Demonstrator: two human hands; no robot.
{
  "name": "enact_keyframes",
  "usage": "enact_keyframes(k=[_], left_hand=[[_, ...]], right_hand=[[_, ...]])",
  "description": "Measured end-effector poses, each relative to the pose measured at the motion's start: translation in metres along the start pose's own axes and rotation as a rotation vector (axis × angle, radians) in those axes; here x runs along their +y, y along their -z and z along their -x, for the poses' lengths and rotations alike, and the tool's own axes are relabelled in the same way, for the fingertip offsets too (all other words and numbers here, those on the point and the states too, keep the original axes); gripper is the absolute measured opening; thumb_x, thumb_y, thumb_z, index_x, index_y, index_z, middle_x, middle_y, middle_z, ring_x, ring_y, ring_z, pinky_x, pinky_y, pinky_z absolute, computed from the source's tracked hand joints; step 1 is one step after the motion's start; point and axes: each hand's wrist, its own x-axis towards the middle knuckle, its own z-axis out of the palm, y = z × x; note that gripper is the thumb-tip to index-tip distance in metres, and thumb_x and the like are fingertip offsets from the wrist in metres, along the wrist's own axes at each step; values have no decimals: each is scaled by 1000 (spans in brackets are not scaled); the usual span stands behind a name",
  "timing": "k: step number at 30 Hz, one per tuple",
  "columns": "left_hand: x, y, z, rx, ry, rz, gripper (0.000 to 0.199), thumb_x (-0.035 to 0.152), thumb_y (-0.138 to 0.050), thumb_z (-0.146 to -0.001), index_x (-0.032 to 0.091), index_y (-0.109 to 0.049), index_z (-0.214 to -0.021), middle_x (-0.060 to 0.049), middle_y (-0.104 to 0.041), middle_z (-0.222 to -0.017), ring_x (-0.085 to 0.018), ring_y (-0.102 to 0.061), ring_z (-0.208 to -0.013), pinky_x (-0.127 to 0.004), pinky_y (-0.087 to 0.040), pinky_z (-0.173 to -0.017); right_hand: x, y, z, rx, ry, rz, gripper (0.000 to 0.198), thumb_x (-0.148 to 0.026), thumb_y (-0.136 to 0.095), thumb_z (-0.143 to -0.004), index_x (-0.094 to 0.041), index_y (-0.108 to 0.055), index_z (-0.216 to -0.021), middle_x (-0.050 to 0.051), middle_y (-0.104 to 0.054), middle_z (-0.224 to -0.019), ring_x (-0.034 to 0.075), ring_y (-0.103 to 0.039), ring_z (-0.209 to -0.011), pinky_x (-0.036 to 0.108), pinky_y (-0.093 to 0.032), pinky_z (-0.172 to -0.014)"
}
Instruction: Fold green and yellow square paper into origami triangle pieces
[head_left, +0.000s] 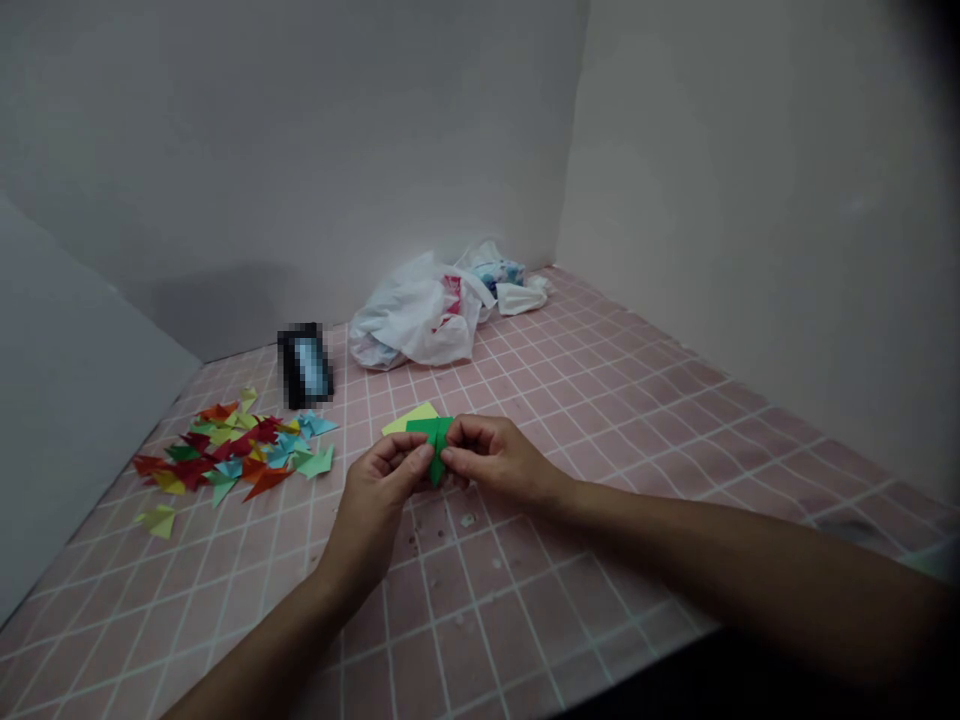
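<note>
Both hands meet over the pink checked tabletop and pinch a small piece of folded green paper [438, 462] between thumbs and fingertips. My left hand [386, 485] is closed on its left side, and my right hand [502, 458] is closed on its right. The paper narrows to a point at the bottom, and the fingers cover part of its edges. Just behind it lies pale yellow paper [411, 415], partly hidden by the green. Whether all the green there belongs to one piece I cannot tell.
To the left, a pile of folded paper figures [232, 440] in several colours spreads over the table [600, 420]. One yellow figure [159, 520] lies apart, nearer me. A blurred-out dark device [304, 366] stands behind the pile. White plastic bags [420, 315] rest by the back wall.
</note>
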Motion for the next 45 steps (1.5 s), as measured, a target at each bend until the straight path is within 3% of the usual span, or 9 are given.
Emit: enact_keyframes(k=[3, 7, 17, 24, 30, 32, 35, 45], left_hand=[[-1, -1, -1, -12, 20, 26, 24, 32, -82, -70, 14, -68, -77, 0, -66, -70, -11, -61, -63, -24, -48, -64], [-1, -2, 0, -26, 8, 22, 23, 34, -80, -73, 15, -69, -76, 0, -66, -70, -12, -60, -64, -25, -47, -65], [4, 1, 1, -31, -187, -305, 20, 33, -72, -81, 17, -66, -72, 0, -62, -69, -13, -54, -66, -26, -43, -65], [2, -3, 1, -123, -74, -182, 20, 35, -74, -79, 17, -66, -83, -3, -69, -74, -16, -62, -66, -29, -48, -66], [3, 1, 0, -82, -100, -309, 16, 33, -72, -80, 18, -68, -80, 0, -64, -68, -13, -54, -59, -26, -41, -59], [3, 1, 0, -80, -97, -318, 16, 34, -72, -79, 18, -69, -80, 0, -63, -69, -12, -52, -59, -25, -40, -58], [4, 1, 0, -83, -95, -303, 16, 34, -72, -79, 18, -68, -80, -1, -65, -74, -13, -55, -64, -25, -43, -60], [1, 5, -2, -16, -143, -159, 18, 34, -70, -86, 16, -68, -91, 1, -66, -72, -11, -59, -64, -24, -46, -65]], right_hand=[[2, 1, 0, 0, -5, 5, 16, -28, -64, -81, -19, -56, -71, 0, -59, -67, 12, -54, -62, 26, -43, -59], [3, 1, 0, 6, 2, 6, 15, -28, -63, -82, -19, -56, -71, 0, -60, -67, 12, -55, -62, 26, -43, -59], [0, 1, -1, -2, -2, -127, 22, -35, -68, -82, -18, -56, -76, -2, -59, -66, 10, -55, -58, 24, -44, -57], [1, 1, 0, 19, -34, -183, 25, -37, -68, -83, -19, -53, -74, -3, -58, -60, 10, -55, -55, 23, -44, -56], [-3, 4, -4, 50, -11, -169, 30, -43, -75, -78, -20, -56, -83, -5, -57, -64, 9, -53, -53, 22, -43, -51], [-4, 5, -4, 45, -20, -134, 30, -42, -75, -77, -19, -57, -78, -5, -56, -63, 8, -52, -52, 22, -43, -51], [-4, 6, -4, 61, -10, -87, 30, -40, -71, -80, -18, -55, -69, -4, -56, -61, 8, -51, -52, 23, -43, -53], [-4, 5, -2, 47, -20, -104, 28, -40, -67, -84, -19, -54, -72, -4, -55, -58, 8, -49, -51, 23, -41, -52]])
